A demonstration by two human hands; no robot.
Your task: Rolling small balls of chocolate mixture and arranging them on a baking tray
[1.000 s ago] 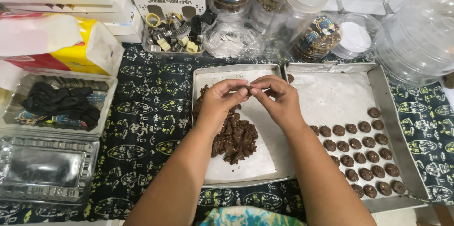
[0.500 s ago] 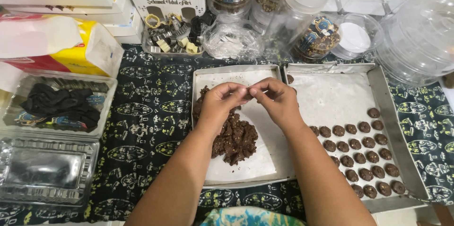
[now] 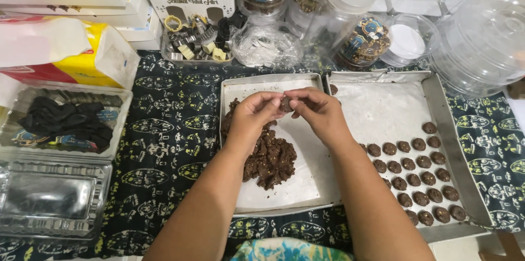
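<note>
Brown dough, a small lump [image 3: 285,103], sits pinched between the fingertips of both hands above the far half of the left tray [image 3: 240,89]. The left hand [image 3: 252,116] curls narrowly around it from one side, and the right hand [image 3: 317,112] closes on it from the other, thumb and forefinger meeting on the piece. Compared with the frames a second and half a second ago, little has changed: the hands hold the same spot over the tray, with only the fingers shifted slightly around the lump. Under the left wrist, the dark dough heap [image 3: 270,157] lies as before in the middle of the paper-lined tray. On the right tray [image 3: 432,94], rows of round dough pieces [image 3: 421,176] fill the near right corner, the same count as before. Clear plastic jars [image 3: 361,31] stand along the tabletop's far edge, and a clear box of black items [image 3: 63,121] rests at its left edge.
</note>
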